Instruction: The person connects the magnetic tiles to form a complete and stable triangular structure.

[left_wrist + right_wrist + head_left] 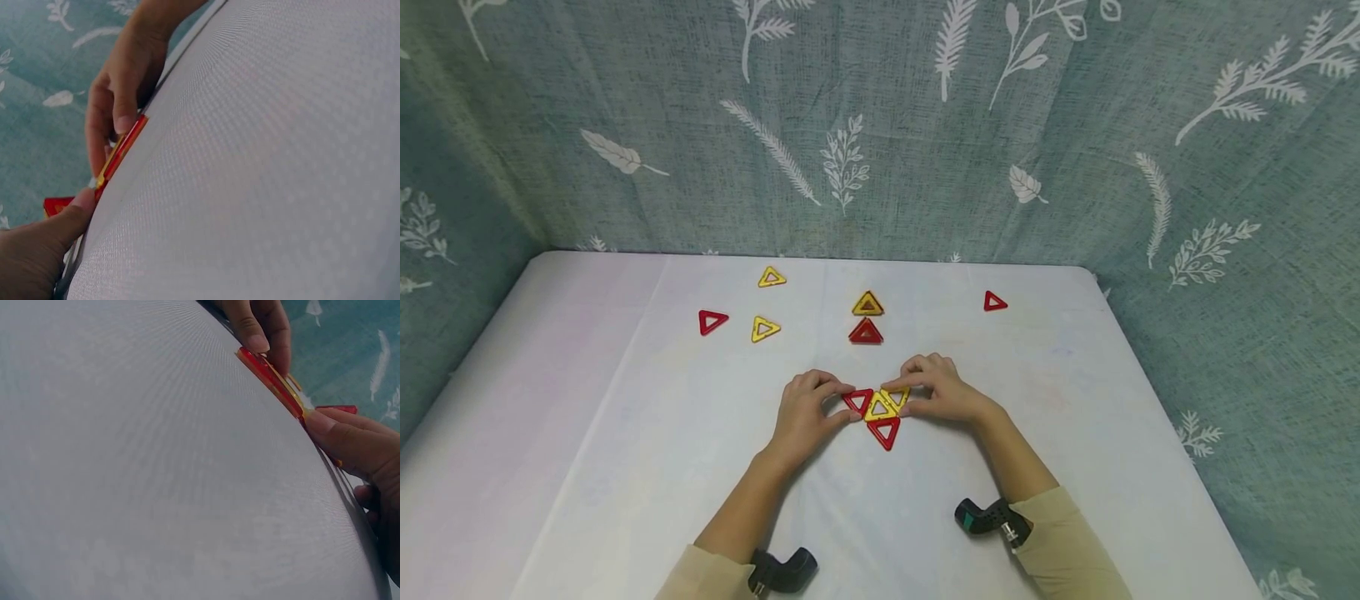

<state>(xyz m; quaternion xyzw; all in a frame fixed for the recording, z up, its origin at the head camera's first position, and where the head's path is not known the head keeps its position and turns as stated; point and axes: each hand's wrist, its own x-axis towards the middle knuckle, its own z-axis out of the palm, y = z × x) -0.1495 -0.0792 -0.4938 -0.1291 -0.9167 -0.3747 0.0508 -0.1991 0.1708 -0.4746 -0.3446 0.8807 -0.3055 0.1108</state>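
Note:
In the head view, two red and two yellow triangular frame tiles lie edge to edge near the table's middle. My left hand (805, 417) pinches the left red tile (859, 392) between thumb and fingers. At the other side, my right hand (943, 396) holds the right yellow tile (905, 402) by its edges. Between them sits the middle yellow tile (871, 406), with the lower red tile (877, 436) along its bottom edge, pointing toward me. Both wrist views show the tiles almost edge-on, so their joints are hard to make out there.
Beyond the hands stand a yellow tile stack (868, 303) and a red tile stack (867, 332). Loose to the left lie a red tile (703, 322) and two yellow tiles, the nearer yellow one (756, 330) included. A red tile (988, 302) lies far right. A patterned curtain (910, 167) borders the table.

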